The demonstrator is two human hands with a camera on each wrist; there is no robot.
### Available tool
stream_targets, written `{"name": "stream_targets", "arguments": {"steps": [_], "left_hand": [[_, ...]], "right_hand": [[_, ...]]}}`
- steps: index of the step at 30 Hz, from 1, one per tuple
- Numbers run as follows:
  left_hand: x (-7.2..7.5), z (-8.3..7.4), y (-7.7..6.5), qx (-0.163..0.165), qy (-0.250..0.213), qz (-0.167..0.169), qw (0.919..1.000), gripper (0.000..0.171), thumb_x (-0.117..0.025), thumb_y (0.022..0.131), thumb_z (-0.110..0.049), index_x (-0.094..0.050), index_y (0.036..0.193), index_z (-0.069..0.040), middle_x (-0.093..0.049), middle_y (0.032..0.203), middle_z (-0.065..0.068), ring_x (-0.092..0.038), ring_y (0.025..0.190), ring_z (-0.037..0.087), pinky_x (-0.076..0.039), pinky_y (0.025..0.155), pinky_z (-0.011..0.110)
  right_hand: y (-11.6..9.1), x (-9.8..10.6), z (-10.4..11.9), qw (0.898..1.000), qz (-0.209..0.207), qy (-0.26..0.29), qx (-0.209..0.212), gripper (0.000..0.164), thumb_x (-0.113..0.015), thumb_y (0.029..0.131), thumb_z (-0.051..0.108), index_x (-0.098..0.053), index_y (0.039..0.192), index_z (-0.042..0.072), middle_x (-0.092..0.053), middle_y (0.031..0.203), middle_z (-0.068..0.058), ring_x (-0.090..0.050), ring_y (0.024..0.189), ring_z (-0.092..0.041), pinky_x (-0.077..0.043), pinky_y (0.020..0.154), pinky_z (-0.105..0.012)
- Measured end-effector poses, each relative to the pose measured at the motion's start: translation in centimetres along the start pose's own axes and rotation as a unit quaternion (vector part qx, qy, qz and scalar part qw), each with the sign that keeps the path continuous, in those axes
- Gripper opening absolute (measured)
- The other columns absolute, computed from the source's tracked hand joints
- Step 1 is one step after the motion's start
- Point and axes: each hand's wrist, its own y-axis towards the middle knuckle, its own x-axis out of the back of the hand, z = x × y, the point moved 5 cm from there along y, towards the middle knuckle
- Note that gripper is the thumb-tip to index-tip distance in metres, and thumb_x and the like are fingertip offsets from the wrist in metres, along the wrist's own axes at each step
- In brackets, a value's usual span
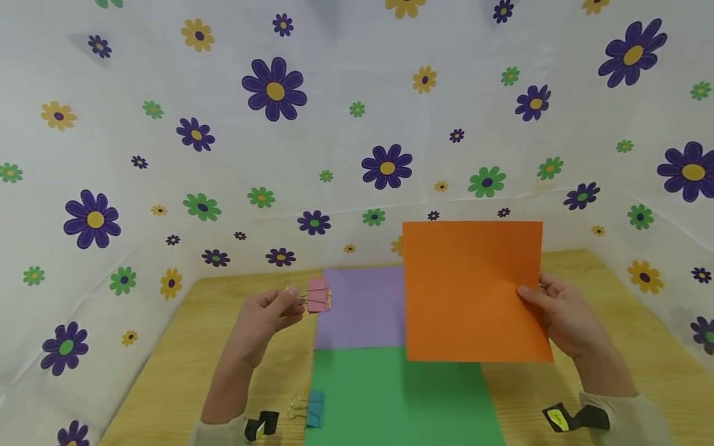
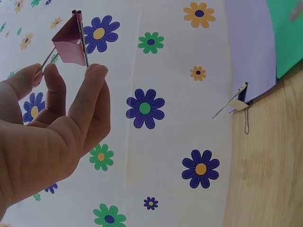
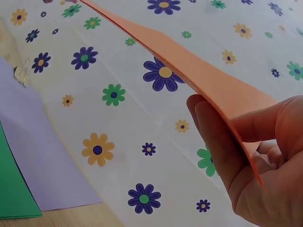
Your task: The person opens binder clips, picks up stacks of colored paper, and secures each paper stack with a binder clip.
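Note:
My left hand [image 1: 273,313] pinches the wire handles of a pink binder clip [image 1: 318,295], raised above the table. In the left wrist view, the clip [image 2: 71,45] has its handles squeezed between thumb and fingers. My right hand [image 1: 563,313] holds orange paper [image 1: 474,291] upright by its right edge, thumb in front and fingers behind. The right wrist view has this paper [image 3: 189,66] nearly edge-on. Under the hands lie purple paper [image 1: 359,310] and green paper [image 1: 390,396]. A yellow binder clip [image 2: 241,97] grips the purple paper's edge.
A blue binder clip [image 1: 315,409] sits at the green paper's left edge, handles pointing left. The papers lie on a wood-grain table [image 1: 184,353]. A white flowered cloth [image 1: 334,136] rises behind the table and along both sides.

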Motion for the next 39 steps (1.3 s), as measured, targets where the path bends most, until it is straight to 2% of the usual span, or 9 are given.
{"name": "stream_targets", "arguments": {"steps": [5,11,17,25,30,32,36,39], "left_hand": [[0.2,-0.3,-0.1,-0.005,-0.003,-0.002,1.0000,0.041,-0.056,0.103,-0.024,-0.062,0.115,0.015,-0.065,0.100,0.013,-0.070,0.088,0.012,-0.057,0.088,0.028],[0.0,-0.3,-0.6,0.004,-0.005,0.003,1.0000,0.042,-0.056,0.103,-0.025,-0.060,0.118,0.015,-0.065,0.102,0.012,-0.070,0.089,0.012,-0.056,0.089,0.029],[-0.1,-0.7,-0.8,-0.007,-0.010,-0.001,0.9999,0.040,-0.057,0.102,-0.023,-0.062,0.114,0.015,-0.065,0.102,0.012,-0.071,0.089,0.012,-0.057,0.089,0.029],[-0.4,-0.7,-1.0,-0.012,-0.023,-0.002,0.9997,0.035,-0.057,0.102,-0.021,-0.064,0.109,0.013,-0.065,0.101,0.009,-0.070,0.090,0.013,-0.057,0.087,0.029],[-0.5,-0.1,-1.5,0.003,-0.023,-0.007,0.9997,0.035,-0.055,0.103,-0.019,-0.063,0.111,0.014,-0.064,0.106,0.011,-0.069,0.091,0.013,-0.057,0.088,0.030],[-0.6,0.0,-1.6,0.004,-0.026,-0.005,0.9996,0.036,-0.055,0.103,-0.018,-0.062,0.113,0.016,-0.064,0.109,0.012,-0.069,0.093,0.014,-0.057,0.088,0.030],[-1.1,-0.4,-1.4,-0.001,-0.023,-0.003,0.9997,0.038,-0.056,0.103,-0.019,-0.061,0.117,0.015,-0.066,0.113,0.015,-0.070,0.095,0.014,-0.056,0.090,0.030],[-1.4,-1.0,-1.1,-0.008,-0.019,-0.004,0.9998,0.038,-0.057,0.102,-0.021,-0.061,0.116,0.014,-0.066,0.111,0.018,-0.071,0.094,0.014,-0.056,0.090,0.030]], "right_hand": [[0.4,-0.2,0.2,0.999,-0.019,-0.029,-0.007,0.028,-0.048,0.105,0.009,-0.054,0.131,0.018,-0.067,0.113,0.005,-0.067,0.095,-0.014,-0.059,0.079,-0.030],[0.3,-0.9,-0.2,1.000,0.006,-0.002,-0.003,0.029,-0.047,0.104,0.004,-0.059,0.126,0.019,-0.069,0.111,0.001,-0.069,0.094,-0.016,-0.060,0.079,-0.031],[0.4,-2.0,-0.8,1.000,0.012,-0.010,-0.013,0.029,-0.048,0.105,0.008,-0.050,0.133,0.016,-0.068,0.113,0.002,-0.068,0.096,-0.015,-0.059,0.081,-0.031],[1.1,-3.0,-0.7,0.999,0.013,-0.042,-0.029,0.038,-0.050,0.105,0.014,-0.040,0.141,0.003,-0.067,0.112,0.002,-0.068,0.096,-0.016,-0.059,0.081,-0.032],[0.7,-3.1,-1.0,0.998,0.008,-0.058,-0.040,0.044,-0.050,0.105,0.015,-0.037,0.142,-0.005,-0.067,0.110,0.002,-0.068,0.094,-0.016,-0.059,0.080,-0.034],[0.4,-3.1,-1.2,0.998,0.010,-0.057,-0.036,0.039,-0.049,0.105,0.014,-0.042,0.140,-0.002,-0.067,0.110,0.002,-0.068,0.094,-0.016,-0.060,0.080,-0.034],[0.2,-3.0,-1.0,0.999,0.016,-0.041,-0.023,0.027,-0.048,0.106,0.012,-0.055,0.132,0.013,-0.068,0.111,0.002,-0.068,0.095,-0.016,-0.060,0.079,-0.034],[0.3,-2.9,-0.6,0.999,0.014,-0.036,-0.017,0.027,-0.048,0.105,0.012,-0.056,0.131,0.017,-0.067,0.113,0.002,-0.068,0.096,-0.015,-0.059,0.080,-0.033]]}}
